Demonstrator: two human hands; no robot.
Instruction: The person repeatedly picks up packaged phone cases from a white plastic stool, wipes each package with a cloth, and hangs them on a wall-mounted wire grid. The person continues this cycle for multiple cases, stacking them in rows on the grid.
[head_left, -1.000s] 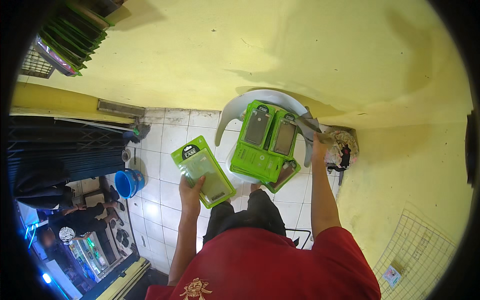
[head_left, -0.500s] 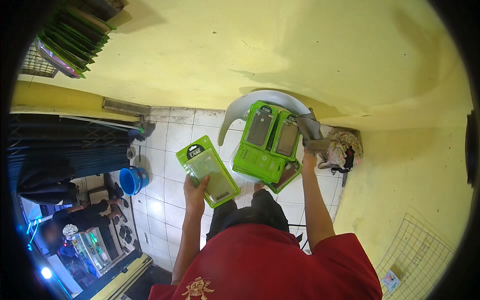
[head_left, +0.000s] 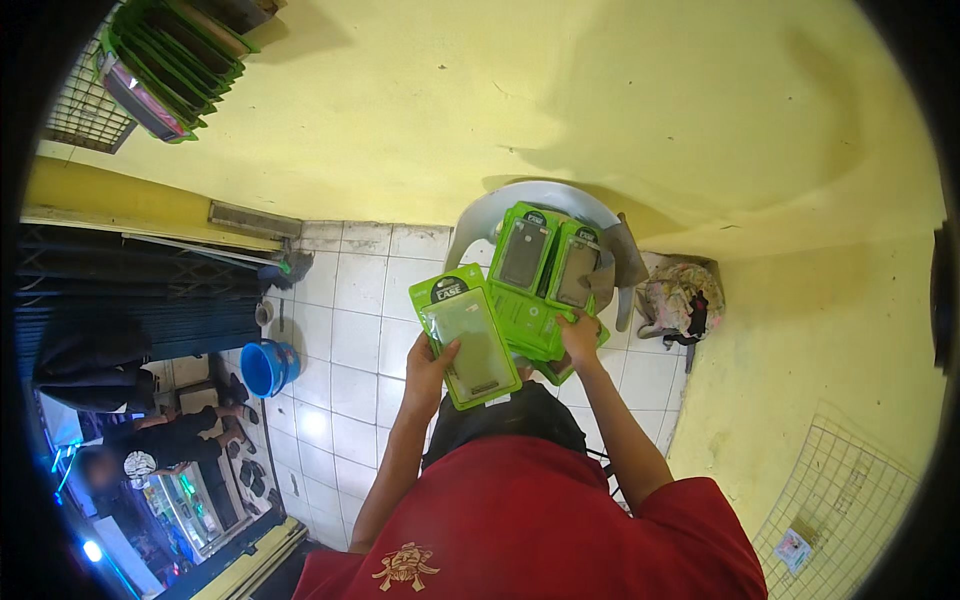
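Observation:
My left hand [head_left: 432, 370] grips a flat green blister pack [head_left: 470, 345] by its left edge. Through its clear window a pale, translucent case shows. In front of me, a white plastic chair [head_left: 470, 225] bears stacked green phone case packs [head_left: 523, 250], several with dark cases inside. At the near right of the pile, my right hand [head_left: 580, 340] is closed, its fingertips on the edge of a green pack. A grey-brown cloth [head_left: 628, 258] drapes over the chair's right side, just beyond that hand.
Against the right wall lies a patterned cloth bundle [head_left: 685, 305]. To the left, a blue bucket [head_left: 268, 368] stands on white tiles. More green packs [head_left: 175, 65] hang on a wire rack at upper left. Another person [head_left: 170, 440] is beside a lit display case at far left.
My right hand has left the grey-brown cloth and moved left onto the packs. The cloth now rests over the chair's side. My left hand has brought its pack right, closer to the pile.

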